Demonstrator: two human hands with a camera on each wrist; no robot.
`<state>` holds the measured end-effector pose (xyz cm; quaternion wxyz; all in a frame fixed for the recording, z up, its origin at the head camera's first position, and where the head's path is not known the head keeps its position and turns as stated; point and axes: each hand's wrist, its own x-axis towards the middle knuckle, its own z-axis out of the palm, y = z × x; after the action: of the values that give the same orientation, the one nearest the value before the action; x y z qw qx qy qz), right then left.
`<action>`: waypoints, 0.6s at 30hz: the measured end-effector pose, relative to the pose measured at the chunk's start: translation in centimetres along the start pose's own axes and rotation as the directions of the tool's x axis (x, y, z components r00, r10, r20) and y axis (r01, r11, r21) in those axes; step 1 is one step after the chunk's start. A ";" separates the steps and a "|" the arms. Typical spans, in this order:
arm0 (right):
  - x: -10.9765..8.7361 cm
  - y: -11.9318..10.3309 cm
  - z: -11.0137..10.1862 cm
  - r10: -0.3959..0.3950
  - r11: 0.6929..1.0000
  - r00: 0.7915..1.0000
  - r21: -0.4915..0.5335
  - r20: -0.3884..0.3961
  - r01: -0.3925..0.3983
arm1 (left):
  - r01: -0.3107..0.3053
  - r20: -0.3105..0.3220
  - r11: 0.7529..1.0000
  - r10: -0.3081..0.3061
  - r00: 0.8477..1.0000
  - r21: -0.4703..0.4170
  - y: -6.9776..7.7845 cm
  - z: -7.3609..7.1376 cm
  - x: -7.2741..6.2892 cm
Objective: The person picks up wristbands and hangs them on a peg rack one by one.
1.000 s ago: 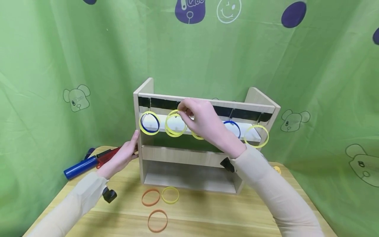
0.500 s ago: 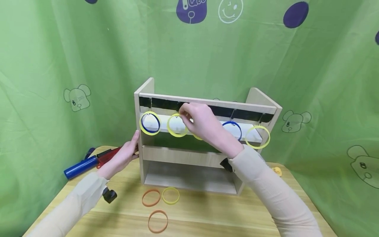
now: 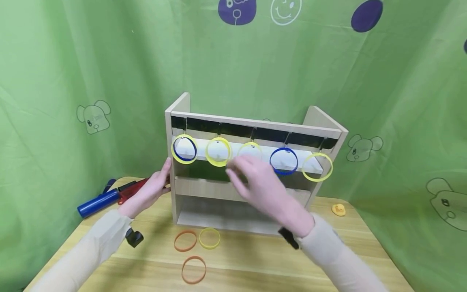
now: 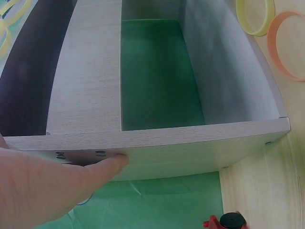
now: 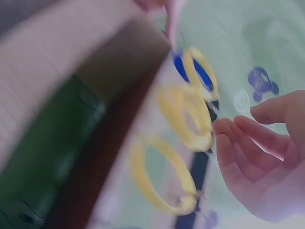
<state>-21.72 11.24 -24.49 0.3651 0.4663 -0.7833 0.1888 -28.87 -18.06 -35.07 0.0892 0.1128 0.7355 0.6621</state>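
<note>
My right hand (image 3: 260, 188) is empty, with loosely bent fingers, below and in front of the row of hooks on a small wooden shelf (image 3: 204, 188). Nearest to it hang yellow bands (image 3: 217, 152) on the second hook and another yellow band (image 3: 251, 144) on the third, partly hidden by the hand. A yellow band with a blue band (image 3: 195, 148) hangs at the far left. Another blue band (image 3: 283, 173) and a yellow band (image 3: 317, 179) hang on the right. My left hand (image 3: 149, 192) rests on the shelf's left side panel (image 4: 190, 150), one finger stretched along it.
On the wooden table (image 3: 255, 263) before the shelf lie two orange bands (image 3: 193, 282) (image 3: 185, 249) and a yellow band (image 3: 209, 247). A blue and red toy (image 3: 98, 205) lies at left, a small yellow duck (image 3: 338, 209) at right. Green curtain (image 3: 255, 73) hangs behind.
My right hand has let go of a yellow band at the second hook, which now hangs there, and moved down and right. The left hand stays on the side panel.
</note>
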 end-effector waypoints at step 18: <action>-14.8 -4.2 14.1 0.182 0.941 0.854 0.164 0.488 -0.294 | 0.013 0.002 1.000 -0.013 1.000 0.001 0.4 0.1 -0.1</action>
<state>-19.19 8.95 -45.06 0.0826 0.4362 -0.8721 0.2058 -28.75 -17.91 -34.73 0.0944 0.1087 0.7365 0.6610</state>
